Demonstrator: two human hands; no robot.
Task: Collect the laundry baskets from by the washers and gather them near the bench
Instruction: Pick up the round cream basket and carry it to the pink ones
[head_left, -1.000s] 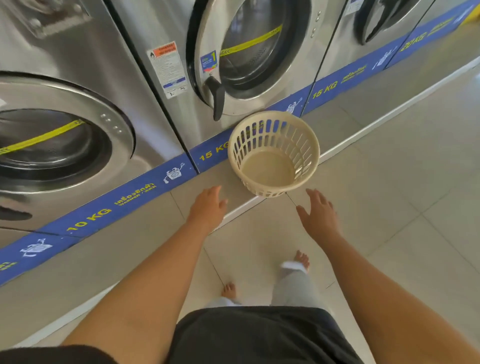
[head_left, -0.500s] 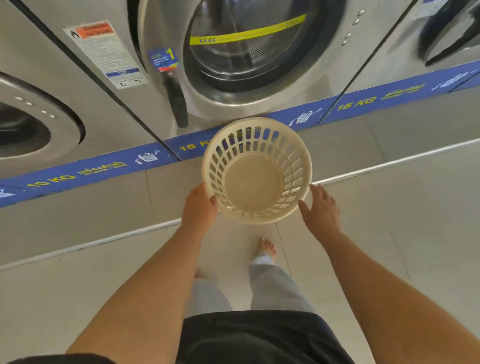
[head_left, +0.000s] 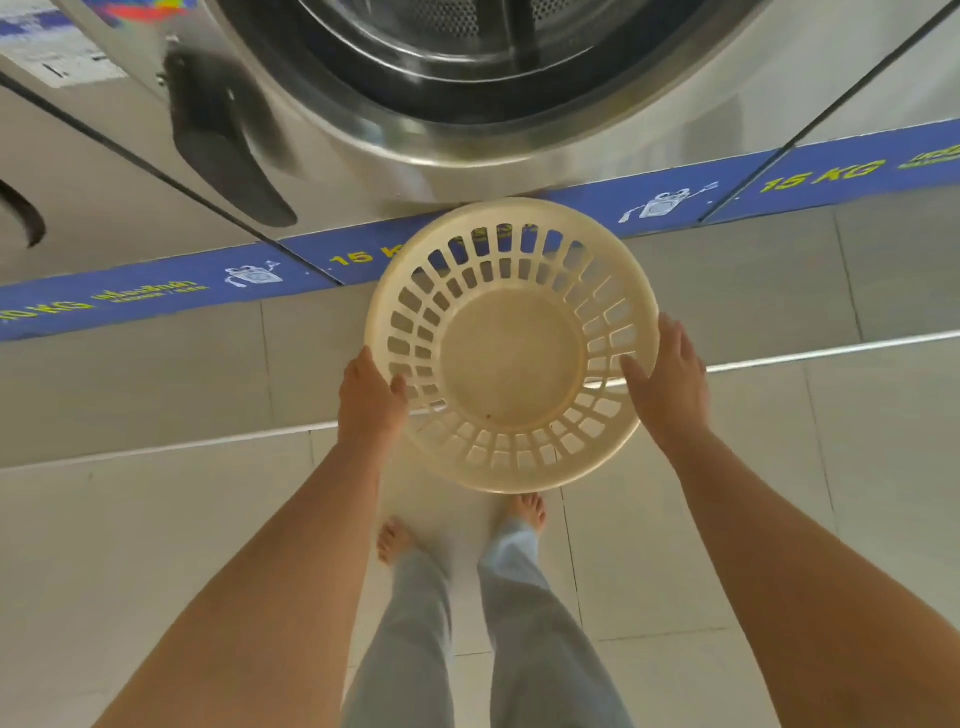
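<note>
Your left hand (head_left: 370, 400) and right hand (head_left: 670, 384) both grip the rim of the round cream slotted plastic laundry basket (head_left: 511, 345), fingers curled over opposite sides, just before the steel washer (head_left: 415, 88) with its blue 15 KG strip (head_left: 670, 205).

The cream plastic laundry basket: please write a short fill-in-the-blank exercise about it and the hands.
1. The round cream plastic laundry basket contains ____.
2. The left hand and the right hand touch the basket's ____.
3. The basket sits before a steel washer whose blue strip reads 15 ____.

Missing words: nothing; rim; KG
</note>
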